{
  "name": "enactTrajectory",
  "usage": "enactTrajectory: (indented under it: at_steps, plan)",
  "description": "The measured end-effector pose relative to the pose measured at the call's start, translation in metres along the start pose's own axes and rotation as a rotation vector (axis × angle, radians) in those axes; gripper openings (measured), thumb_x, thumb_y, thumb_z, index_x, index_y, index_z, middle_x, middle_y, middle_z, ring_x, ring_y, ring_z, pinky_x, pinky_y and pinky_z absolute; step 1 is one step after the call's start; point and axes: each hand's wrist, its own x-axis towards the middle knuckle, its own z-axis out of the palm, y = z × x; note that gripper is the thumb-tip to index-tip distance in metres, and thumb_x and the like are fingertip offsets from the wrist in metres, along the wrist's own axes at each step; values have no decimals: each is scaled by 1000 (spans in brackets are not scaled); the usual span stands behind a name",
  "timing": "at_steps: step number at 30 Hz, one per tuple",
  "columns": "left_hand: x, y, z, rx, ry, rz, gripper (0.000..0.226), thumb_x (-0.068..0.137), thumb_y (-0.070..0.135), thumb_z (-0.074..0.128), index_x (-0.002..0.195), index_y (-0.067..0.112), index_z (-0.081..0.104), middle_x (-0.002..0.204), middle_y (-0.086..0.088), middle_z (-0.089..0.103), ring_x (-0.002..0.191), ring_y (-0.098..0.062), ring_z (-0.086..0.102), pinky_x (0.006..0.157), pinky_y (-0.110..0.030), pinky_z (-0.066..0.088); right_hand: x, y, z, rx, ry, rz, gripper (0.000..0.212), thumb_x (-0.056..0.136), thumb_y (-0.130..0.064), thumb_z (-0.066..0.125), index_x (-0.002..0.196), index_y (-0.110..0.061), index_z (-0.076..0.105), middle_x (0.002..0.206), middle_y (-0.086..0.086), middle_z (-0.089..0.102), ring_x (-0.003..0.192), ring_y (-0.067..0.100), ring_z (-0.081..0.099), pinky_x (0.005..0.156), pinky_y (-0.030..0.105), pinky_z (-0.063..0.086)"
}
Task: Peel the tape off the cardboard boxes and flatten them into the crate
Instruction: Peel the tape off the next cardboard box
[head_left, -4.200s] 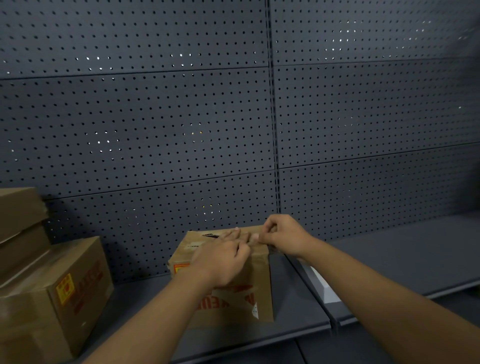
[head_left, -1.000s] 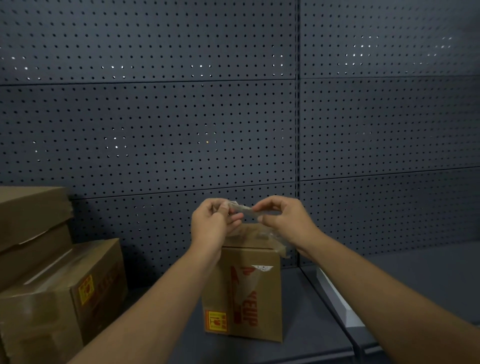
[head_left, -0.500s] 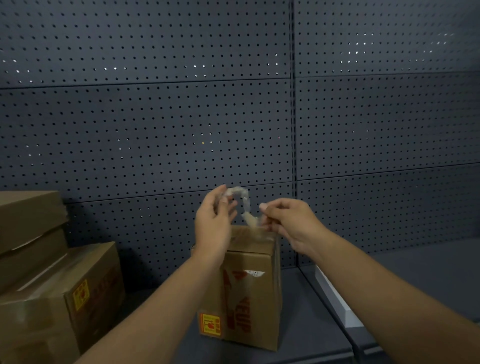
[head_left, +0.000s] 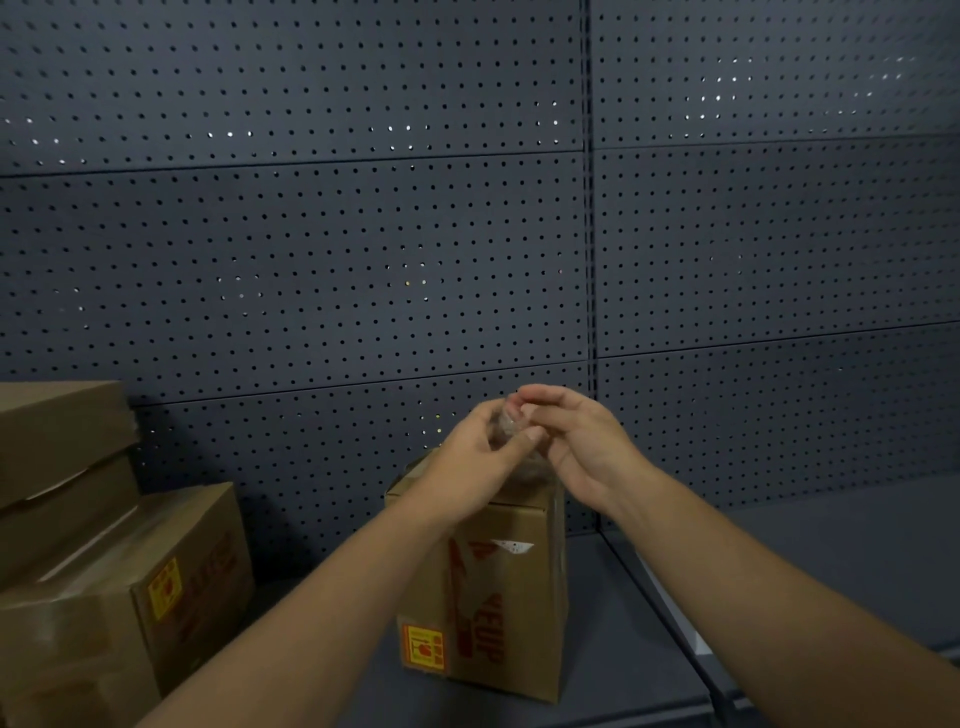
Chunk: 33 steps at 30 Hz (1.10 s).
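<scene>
Left hand (head_left: 480, 451): raised above the small box, fingers curled, thumb pressed against a crumpled wad of tape (head_left: 506, 427); grip closed on the wad.
Right hand (head_left: 576, 441): raised opposite the left, fingertips (head_left: 522, 400) meeting the same wad from the far side, pinching it; grip closed on the tape.
Tape: clear, bunched into a small lump, held between both hands just above the box top; whether any strand remains stuck to the cardboard cannot be told.
Small box (head_left: 488, 587): brown cardboard, standing upright on the dark shelf (head_left: 857, 561), directly beneath the hands; red lettering and an orange handling label (head_left: 423, 644) on the near face; a torn white patch near the upper edge; top mostly hidden behind the left wrist.
Stacked boxes (head_left: 104, 561): larger brown cartons at the left edge, one resting on another, well apart from the small box; lower carton marked with a yellow label, shiny tape along its top.
Backdrop: dark perforated panel (head_left: 311, 260) rising behind the shelf, split by a vertical upright (head_left: 589, 208).
Forearms: bare, reaching in from the bottom of the view.
</scene>
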Motion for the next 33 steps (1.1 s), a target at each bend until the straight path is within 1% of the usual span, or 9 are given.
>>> enactTrajectory:
  at_steps: [6,10,14,18,20,22,24,27,33]
  plan:
    - [5,-7,1,-221,353,-121,18,93,6,75,110,13,71,111,-13,73,88,-18,76,79,-31,63,-1,1,-5,-455,283,-332,20,90,7,66,90,-12,73,96,9,75,95,23,72,88,33,59]
    - [7,-3,3,-451,442,-140,12,94,-2,70,104,6,69,113,-13,69,93,-20,75,75,-26,62,-6,3,-10,-796,276,-147,17,96,-28,69,92,-12,71,92,3,72,85,20,68,80,41,60]
    - [7,-3,5,-282,407,-118,19,96,6,71,114,14,71,111,-9,72,88,-15,76,73,-21,61,-12,2,-5,-713,108,-52,27,88,-29,80,90,-2,76,89,18,75,73,17,68,68,33,59]
    - [8,-11,-1,85,266,-58,12,102,38,64,109,32,72,106,5,76,100,-12,71,96,-41,58,-9,2,-4,-647,135,-106,8,89,-10,79,90,-2,76,86,19,76,74,22,71,69,31,62]
    - [8,-9,-2,252,143,-58,40,103,58,49,113,26,71,103,3,74,99,-15,68,97,-44,55,-6,1,-6,-596,204,-129,5,91,-5,76,89,0,74,83,17,73,72,21,70,71,35,64]
    - [11,-4,-1,356,47,-157,79,97,77,35,143,17,54,121,0,69,113,-20,64,104,-44,50,-4,-4,-9,-600,266,-149,5,93,-4,72,89,-2,73,81,14,69,72,19,68,73,38,65]
    - [16,4,0,395,-30,-305,108,85,92,25,166,22,7,158,-4,46,144,-29,44,119,-47,34,-2,-9,-16,-644,319,-204,9,97,-5,67,90,-5,73,79,11,67,71,18,67,72,39,65]
    - [17,11,2,374,-71,-369,102,88,88,24,156,35,-31,166,-7,33,153,-32,31,124,-48,25,-4,-18,-30,-668,398,-273,14,101,-8,62,93,-9,74,75,8,67,63,15,66,69,37,65]
    - [15,-4,9,719,-145,-212,48,109,43,41,153,26,46,153,-2,51,140,-27,44,115,-42,39,-15,-27,-64,-688,505,-352,10,99,-16,68,99,-8,63,80,13,68,62,19,66,60,36,62]
